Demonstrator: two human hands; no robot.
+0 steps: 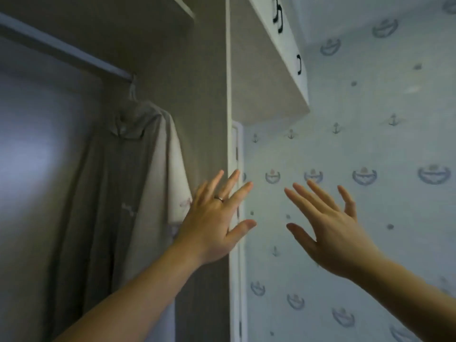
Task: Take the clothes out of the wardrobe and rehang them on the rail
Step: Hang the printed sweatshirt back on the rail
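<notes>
grey garment [106, 193] hangs inside the wardrobe [207, 95], in the 9 o'clock part of the view. a white garment [167, 169] hangs just beside it at its 3 o'clock, the two pressed together. a pale hanger [132, 91] hook rises from the grey collar toward 12 o'clock and sits on the rail [66, 49], at the rail's right end. the rail runs off toward 10 o'clock. both pieces blurred; fabric detail not readable.

my left hand [214, 225]: held up at 3 o'clock of the white garment, back toward me, fingers straight and spread apart, thumb out toward 3 o'clock, gripping nothing. ring [219, 199] on one finger. its little-finger edge overlaps the white sleeve hem; contact or not, cannot tell.

my right hand [338, 233]: at 3 o'clock of the left, near but apart from it, fingers straight and spread, pointing toward 11 o'clock, holding nothing.

white upper cabinet [269, 90] at 12 o'clock above both hands, with black handles [299, 67]. pale wallpaper [370, 144] with anchor prints behind the right hand.
</notes>
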